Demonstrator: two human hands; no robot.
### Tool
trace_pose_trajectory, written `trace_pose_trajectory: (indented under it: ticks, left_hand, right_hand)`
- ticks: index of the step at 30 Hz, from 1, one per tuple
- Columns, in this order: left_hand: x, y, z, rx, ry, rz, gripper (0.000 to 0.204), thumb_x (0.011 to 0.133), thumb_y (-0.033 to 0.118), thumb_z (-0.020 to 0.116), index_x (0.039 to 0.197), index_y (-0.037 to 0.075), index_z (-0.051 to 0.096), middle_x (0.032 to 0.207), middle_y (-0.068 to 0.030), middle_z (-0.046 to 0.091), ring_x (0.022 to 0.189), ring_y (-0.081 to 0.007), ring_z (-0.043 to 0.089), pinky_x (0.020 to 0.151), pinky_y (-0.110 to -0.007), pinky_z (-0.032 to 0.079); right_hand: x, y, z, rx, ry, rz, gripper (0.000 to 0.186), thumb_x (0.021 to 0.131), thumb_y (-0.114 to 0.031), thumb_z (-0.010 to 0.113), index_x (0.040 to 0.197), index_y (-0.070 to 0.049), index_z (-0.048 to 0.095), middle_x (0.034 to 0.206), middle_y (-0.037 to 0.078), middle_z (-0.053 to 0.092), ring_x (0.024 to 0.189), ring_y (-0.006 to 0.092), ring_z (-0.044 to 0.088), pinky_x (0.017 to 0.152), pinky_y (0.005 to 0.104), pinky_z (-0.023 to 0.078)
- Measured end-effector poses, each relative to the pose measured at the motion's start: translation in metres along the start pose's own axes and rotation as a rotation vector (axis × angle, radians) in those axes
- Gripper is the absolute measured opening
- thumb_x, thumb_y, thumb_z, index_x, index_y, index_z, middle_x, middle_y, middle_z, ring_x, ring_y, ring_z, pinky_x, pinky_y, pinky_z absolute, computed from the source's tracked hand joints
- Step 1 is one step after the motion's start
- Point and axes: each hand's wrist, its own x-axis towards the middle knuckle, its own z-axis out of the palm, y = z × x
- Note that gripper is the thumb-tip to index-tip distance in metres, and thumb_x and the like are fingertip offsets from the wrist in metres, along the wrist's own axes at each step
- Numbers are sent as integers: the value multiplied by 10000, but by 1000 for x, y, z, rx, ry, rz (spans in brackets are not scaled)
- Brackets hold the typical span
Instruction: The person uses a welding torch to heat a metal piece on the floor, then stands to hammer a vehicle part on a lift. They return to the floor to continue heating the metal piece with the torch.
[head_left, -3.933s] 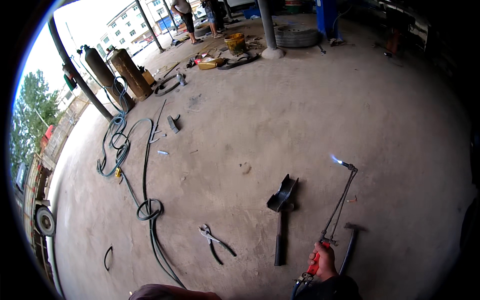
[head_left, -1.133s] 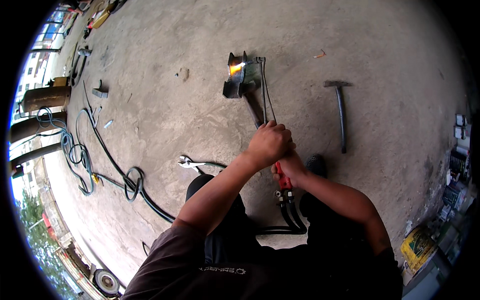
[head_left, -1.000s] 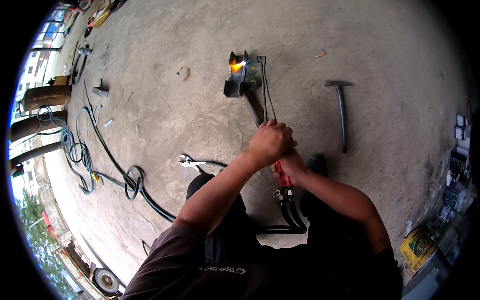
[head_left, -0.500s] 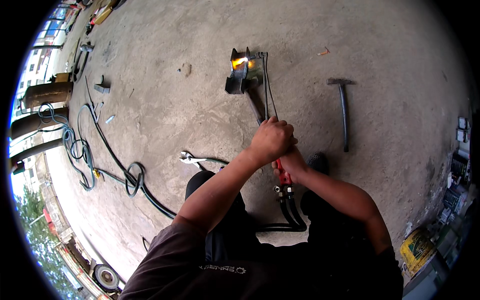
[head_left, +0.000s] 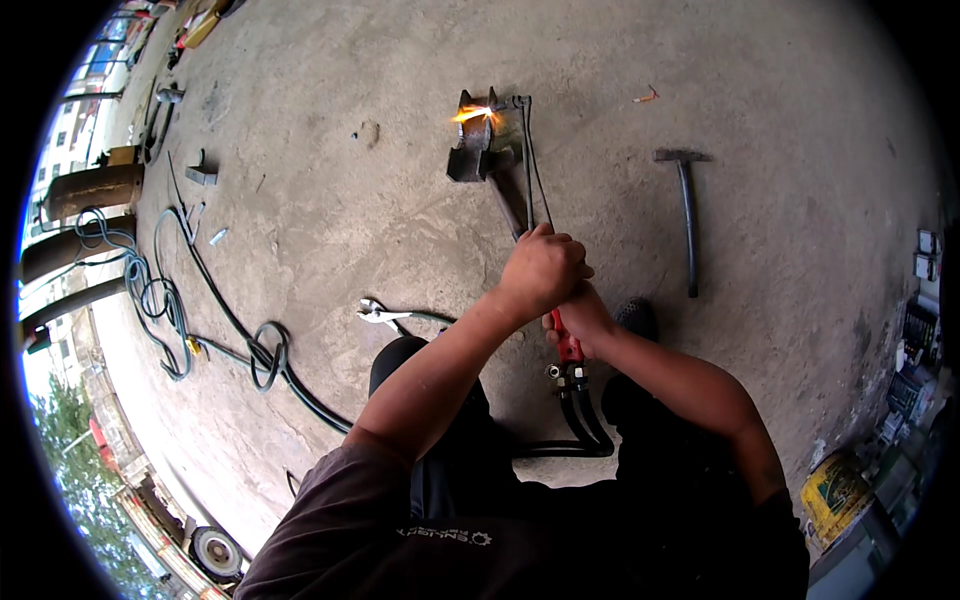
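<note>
Both my hands are closed on a gas cutting torch with long thin metal tubes. My right hand grips its red handle. Higher up, my left hand wraps over the front part. At the torch's far end, a bright orange flame plays on a dark channel-shaped steel piece lying on the concrete. From that steel a dark bar slants back toward my left hand; the hand hides its near end, so I cannot tell if I hold it too.
A hammer lies to the right, pliers by my left knee. Black hoses run from the torch; more coiled hose lies left near rusty cylinders. A yellow bucket stands at lower right.
The view has shifted slightly, and the scene sits a little higher. The flame now streaks further left across the steel; earlier its glow also lit the steel's right side. Both hands keep their grip.
</note>
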Motion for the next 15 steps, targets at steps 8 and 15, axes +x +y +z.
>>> trace_pose_trajectory:
  ticks: [8, 15]
  left_hand:
    - [0, -1, -3, -61, 103, 67, 191, 769, 238, 769, 725, 78, 675, 748, -79, 659, 826, -310, 616, 790, -404, 503]
    - [2, -1, -3, -88, 96, 46, 196, 769, 243, 769, 722, 76, 677, 750, -85, 658, 832, -309, 614, 802, -410, 501]
  right_hand:
    - [0, -2, 1, -37, -20, -4, 139, 988, -157, 465, 894, -56, 473, 608, 56, 529, 456, 168, 533, 422, 320, 443]
    - [-2, -4, 2, -12, 11, 13, 144, 980, -173, 498, 896, -56, 507, 612, 60, 537, 461, 163, 521, 437, 305, 435]
